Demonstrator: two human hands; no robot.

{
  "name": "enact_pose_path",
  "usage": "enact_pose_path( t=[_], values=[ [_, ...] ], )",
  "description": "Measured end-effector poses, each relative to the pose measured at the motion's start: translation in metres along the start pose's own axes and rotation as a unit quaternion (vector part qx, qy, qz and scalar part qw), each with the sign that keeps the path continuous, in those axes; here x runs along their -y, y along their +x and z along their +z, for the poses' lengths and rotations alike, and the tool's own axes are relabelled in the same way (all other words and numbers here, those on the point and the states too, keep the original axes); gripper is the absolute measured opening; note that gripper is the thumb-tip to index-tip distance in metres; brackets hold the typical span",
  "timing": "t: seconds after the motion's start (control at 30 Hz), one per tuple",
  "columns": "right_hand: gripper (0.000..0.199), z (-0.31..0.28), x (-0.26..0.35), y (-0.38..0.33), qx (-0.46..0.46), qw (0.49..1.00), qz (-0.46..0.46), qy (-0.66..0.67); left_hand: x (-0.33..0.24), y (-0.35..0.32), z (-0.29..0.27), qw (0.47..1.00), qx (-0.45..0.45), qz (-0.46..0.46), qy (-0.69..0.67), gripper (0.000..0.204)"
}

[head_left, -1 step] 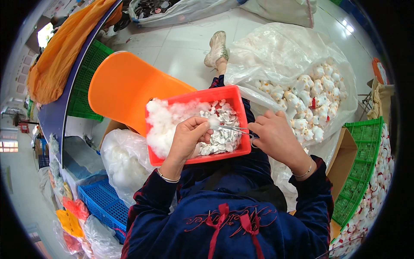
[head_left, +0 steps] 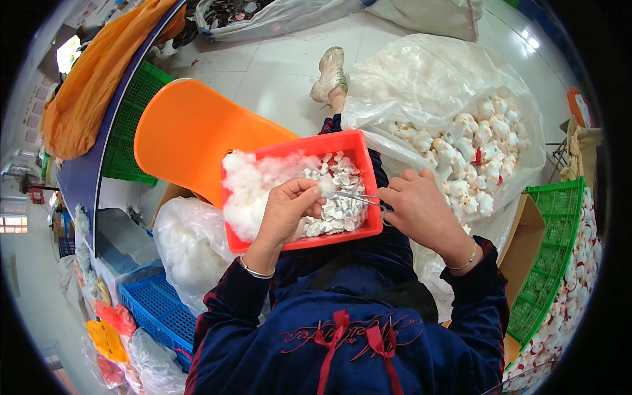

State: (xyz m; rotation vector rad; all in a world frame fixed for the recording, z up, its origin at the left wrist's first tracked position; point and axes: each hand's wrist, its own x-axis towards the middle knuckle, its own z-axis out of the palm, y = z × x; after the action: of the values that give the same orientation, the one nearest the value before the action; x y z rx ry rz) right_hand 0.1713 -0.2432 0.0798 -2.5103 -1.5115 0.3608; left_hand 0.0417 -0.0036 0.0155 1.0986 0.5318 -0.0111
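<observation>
My left hand [head_left: 293,203] is closed in a pinch on a small white piece [head_left: 325,189] above the red tray. My right hand [head_left: 419,209] grips slim metal forceps [head_left: 359,197], whose tips point left and reach the white piece at my left fingertips. Their handles are partly covered by my right fingers. On my lap rests the red plastic tray [head_left: 366,232]. Fluffy white stuffing [head_left: 253,187] fills its left part, and many small white pieces [head_left: 337,216] lie in its right part.
An orange chair [head_left: 197,131] stands to the left. At the right, an opened clear plastic bag [head_left: 421,72] holds white stuffed pieces [head_left: 477,161]. A bag of stuffing [head_left: 191,243], a blue crate [head_left: 155,308] and a green crate [head_left: 550,243] surround me.
</observation>
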Motion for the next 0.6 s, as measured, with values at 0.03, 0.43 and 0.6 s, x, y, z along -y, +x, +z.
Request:
enact_pose_path(
  t=[0.03,0.43,0.6],
  values=[
    [0.038,0.0,0.002,0.001,0.015,1.0,-0.001,-0.002,0.003,0.0,0.002,1.0,0.008,0.004,0.011,0.012],
    [0.056,-0.012,-0.007,0.0,-0.071,0.989,-0.016,0.127,-0.001,-0.005,0.005,0.966,-0.002,0.139,0.219,0.013],
    [0.048,-0.007,-0.008,-0.002,-0.006,0.995,-0.005,0.103,-0.005,-0.007,0.008,0.984,-0.006,0.116,0.138,0.016]
  ],
)
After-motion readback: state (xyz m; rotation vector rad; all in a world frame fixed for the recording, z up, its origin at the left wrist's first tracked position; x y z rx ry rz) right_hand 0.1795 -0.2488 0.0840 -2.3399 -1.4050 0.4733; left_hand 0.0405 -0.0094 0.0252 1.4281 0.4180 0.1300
